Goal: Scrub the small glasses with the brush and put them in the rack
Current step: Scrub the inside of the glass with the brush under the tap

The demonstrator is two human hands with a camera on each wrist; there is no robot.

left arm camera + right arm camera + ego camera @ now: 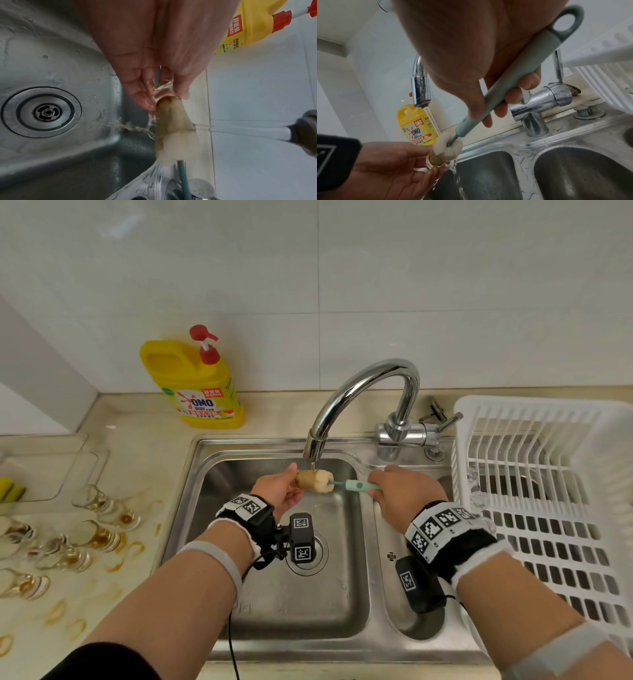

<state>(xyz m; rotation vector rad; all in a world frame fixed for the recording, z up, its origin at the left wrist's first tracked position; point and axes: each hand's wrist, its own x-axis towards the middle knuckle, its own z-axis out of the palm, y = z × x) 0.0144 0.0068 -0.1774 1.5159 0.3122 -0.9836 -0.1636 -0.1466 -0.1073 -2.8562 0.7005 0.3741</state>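
Over the left sink basin, my left hand (pixel 279 489) pinches a small clear glass (pixel 300 479) by its base between thumb and fingers, held on its side. The brown-stained sponge head (pixel 320 481) of the brush is pushed into the glass, right under the running water. My right hand (pixel 400 491) grips the brush's pale green handle (pixel 358 485). In the left wrist view the glass (pixel 163 88) sits at my fingertips with the sponge head (pixel 173 128) filling it and brownish water spilling off. The right wrist view shows the handle (pixel 505 88) in my right hand (pixel 471 54).
Several dirty glasses (pixel 99 505) lie on the stained counter at the left. A white dish rack (pixel 548 474) stands on the right, beside the sink (pixel 274 611). The faucet (pixel 359 392) runs above the basin. A yellow detergent bottle (pixel 195 385) stands by the wall.
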